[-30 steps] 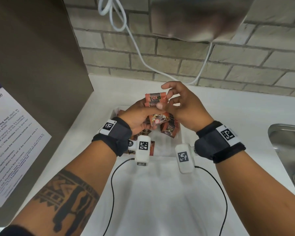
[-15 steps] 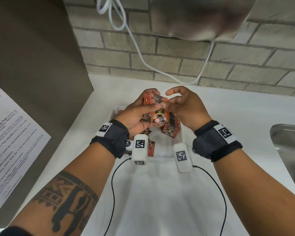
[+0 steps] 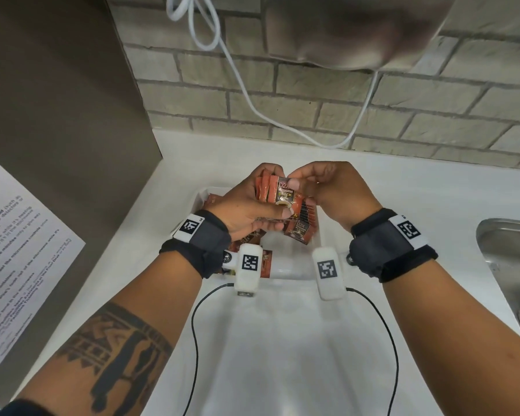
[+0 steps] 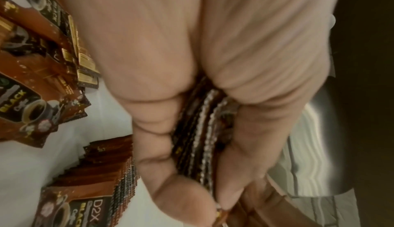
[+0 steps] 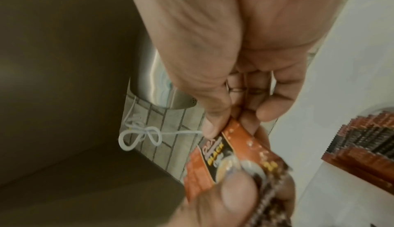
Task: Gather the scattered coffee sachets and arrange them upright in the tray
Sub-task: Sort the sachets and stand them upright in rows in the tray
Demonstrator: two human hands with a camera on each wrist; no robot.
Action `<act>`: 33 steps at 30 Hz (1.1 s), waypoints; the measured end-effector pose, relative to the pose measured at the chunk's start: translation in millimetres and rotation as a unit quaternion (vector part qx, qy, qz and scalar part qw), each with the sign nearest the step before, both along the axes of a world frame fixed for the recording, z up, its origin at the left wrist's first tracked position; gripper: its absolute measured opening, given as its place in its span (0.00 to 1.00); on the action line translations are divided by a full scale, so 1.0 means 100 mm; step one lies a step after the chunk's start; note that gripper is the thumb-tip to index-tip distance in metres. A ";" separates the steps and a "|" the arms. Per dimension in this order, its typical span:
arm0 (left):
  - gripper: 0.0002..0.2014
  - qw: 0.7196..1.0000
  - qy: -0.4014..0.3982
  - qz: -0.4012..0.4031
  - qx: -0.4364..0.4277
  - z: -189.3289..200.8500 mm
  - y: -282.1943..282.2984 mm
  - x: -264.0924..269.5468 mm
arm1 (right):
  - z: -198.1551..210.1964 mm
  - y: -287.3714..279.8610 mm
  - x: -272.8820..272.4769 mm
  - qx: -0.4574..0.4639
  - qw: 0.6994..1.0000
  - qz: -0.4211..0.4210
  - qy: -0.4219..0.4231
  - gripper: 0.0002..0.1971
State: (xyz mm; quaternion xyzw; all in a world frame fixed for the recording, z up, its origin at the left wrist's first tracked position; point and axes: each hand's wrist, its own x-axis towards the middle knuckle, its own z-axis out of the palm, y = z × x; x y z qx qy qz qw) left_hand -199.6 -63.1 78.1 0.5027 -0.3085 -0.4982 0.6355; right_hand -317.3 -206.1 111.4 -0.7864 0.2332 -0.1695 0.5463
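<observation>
right hand (image 5: 245,82) | fingers (image 5: 213,122) pinch top sachet (image 5: 230,153) | row of sachets (image 5: 366,143) at right

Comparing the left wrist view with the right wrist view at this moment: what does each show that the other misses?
Left wrist only: the serrated edges of the sachet bundle gripped in the left hand, and loose sachets lying flat on the tray floor.

Right wrist only: the right hand pinching the bundle's front sachet by its top edge, plus the brick wall and white cable.

Both: the held bundle and the upright row already standing in the tray.
</observation>
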 end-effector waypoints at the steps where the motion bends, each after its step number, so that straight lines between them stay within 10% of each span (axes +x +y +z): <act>1: 0.28 1.000 -0.004 -0.004 -0.003 0.00 0.00 0.01 | 0.01 -0.02 -0.01 0.014 1.000 0.011 0.000 0.04; 15: 0.19 0.966 -0.206 -0.007 0.156 -0.08 0.04 0.23 | -0.04 -0.21 -0.13 -0.179 0.980 0.011 0.086 0.05; 19: 0.15 0.890 -0.306 -0.092 0.327 -0.15 0.13 0.35 | -0.24 -0.33 -0.18 -0.180 0.970 0.023 0.163 0.05; 27: 0.15 0.731 -0.473 -0.276 0.407 -0.34 -0.46 -0.10 | -0.56 -0.32 -0.03 -0.204 0.938 0.066 0.273 0.05; 33: 0.14 0.694 -0.480 -0.319 0.432 -0.55 -0.72 -0.15 | -0.63 -0.35 0.01 -0.240 0.922 0.071 0.296 0.08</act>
